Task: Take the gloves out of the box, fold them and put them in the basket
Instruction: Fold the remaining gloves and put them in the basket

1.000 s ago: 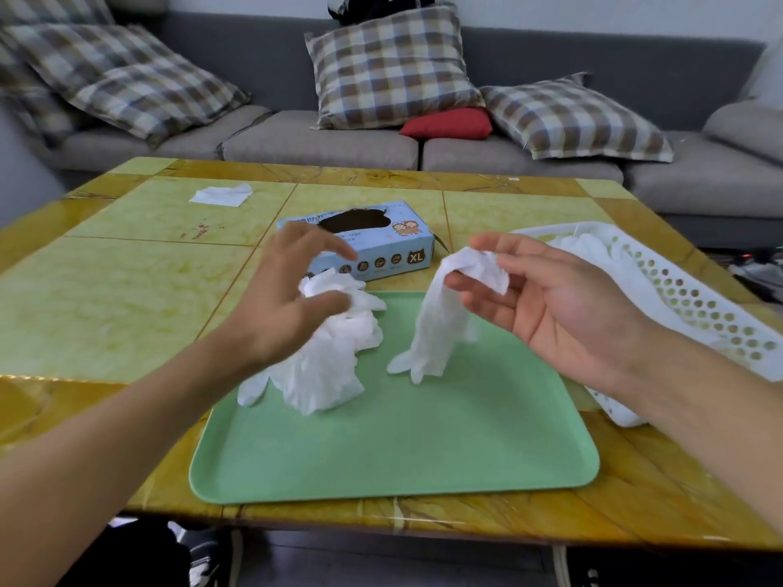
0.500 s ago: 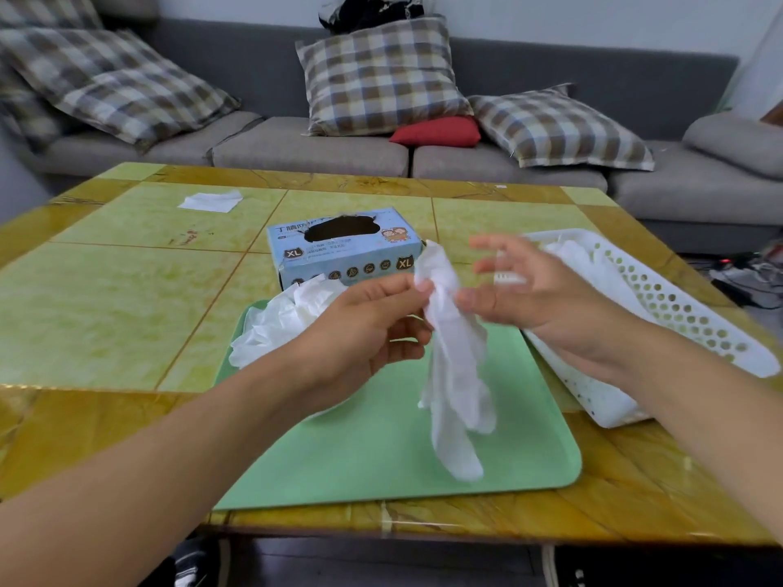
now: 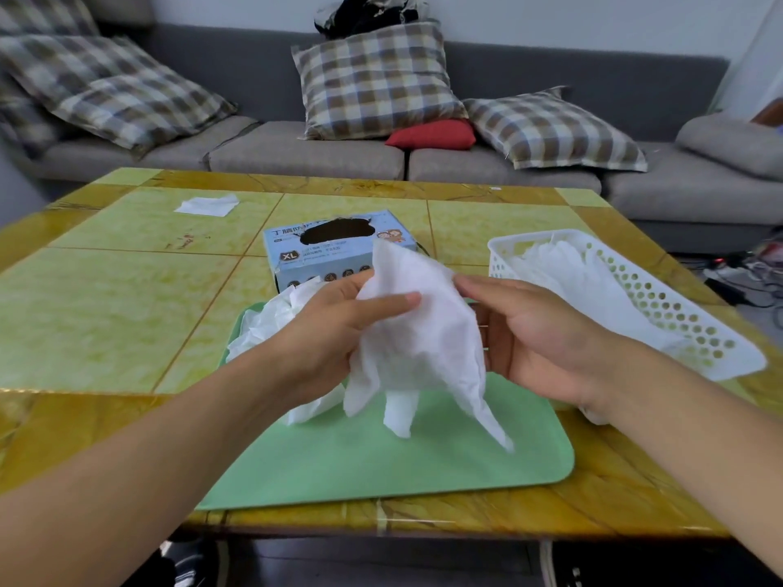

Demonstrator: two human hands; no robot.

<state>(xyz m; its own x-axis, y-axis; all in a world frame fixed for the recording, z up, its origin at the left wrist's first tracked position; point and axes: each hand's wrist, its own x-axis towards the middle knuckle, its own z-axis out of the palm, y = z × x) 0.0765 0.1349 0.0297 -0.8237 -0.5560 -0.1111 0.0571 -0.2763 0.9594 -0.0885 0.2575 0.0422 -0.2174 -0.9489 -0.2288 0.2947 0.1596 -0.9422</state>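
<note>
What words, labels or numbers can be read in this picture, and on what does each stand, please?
"XL": on a dark badge at the left of the blue glove box.
Chinese characters along the box top, beginning "丁腈": the rest is blurred.
Small print and round icons on the box front: too small to read.
Nothing else bears text.

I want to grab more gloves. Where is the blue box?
In the head view, the blue glove box stands mid-table, just behind the green tray and left of the white basket.
</note>
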